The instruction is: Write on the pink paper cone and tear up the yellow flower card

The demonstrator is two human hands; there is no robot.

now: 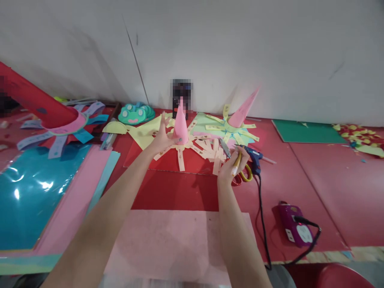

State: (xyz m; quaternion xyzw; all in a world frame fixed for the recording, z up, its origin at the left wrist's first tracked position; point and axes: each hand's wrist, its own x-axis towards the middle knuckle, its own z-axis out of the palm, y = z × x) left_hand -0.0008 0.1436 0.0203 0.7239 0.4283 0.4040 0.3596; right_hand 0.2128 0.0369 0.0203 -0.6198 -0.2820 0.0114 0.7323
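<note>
My left hand (162, 138) is beside a pink paper cone (180, 126), fingers spread and thumb at the cone's lower side. The cone stands upright, ringed by pale paper strips (181, 160) with writing and small stars. In my right hand (229, 166) is a yellow-and-white marker (237, 164), held over the table. Right beside that hand are scissors (246, 173) with yellow handles and a blue glue gun (255, 158). Loose pale strips (210, 150) lie between my hands. Farther back, a second pink cone (244, 110) leans right above yellow strips.
A purple power box (295, 224) with a black cord stands at right. Pink paper (168, 244) lies in front of me; stacked coloured sheets (72, 208) are at left. A red paper tube (42, 100) with strips, green frog cutouts (135, 114) and a green board (306, 132) are farther back.
</note>
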